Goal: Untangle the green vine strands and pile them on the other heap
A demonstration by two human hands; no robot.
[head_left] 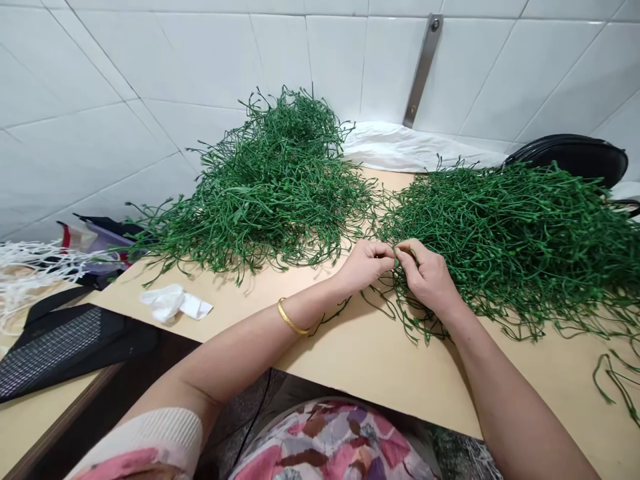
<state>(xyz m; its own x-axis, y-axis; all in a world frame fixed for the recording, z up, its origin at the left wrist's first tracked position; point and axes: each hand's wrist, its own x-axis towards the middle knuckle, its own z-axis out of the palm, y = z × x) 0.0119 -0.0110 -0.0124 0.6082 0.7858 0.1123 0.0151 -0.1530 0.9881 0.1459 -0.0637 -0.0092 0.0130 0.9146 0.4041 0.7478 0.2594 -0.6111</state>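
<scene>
My left hand (367,265) and my right hand (427,275) meet over the middle of the table (320,363), fingertips almost touching. Both are closed in a pinch on a thin green cord, mostly hidden by the fingers. More loose green cords (383,303) lie just under and in front of the hands. Beyond my left hand rises a tall pile of green cords (280,177) with small knob-like ends. A second wide pile (520,233) of the same cords spreads to the right, right behind my right hand.
A crumpled white tissue (173,303) lies at the table's left. Further left are a black mesh-patterned item (50,357) and white cords (40,267). A black bag (570,157) and white cloth (400,147) sit against the tiled wall. A metal strip (423,73) is fixed there.
</scene>
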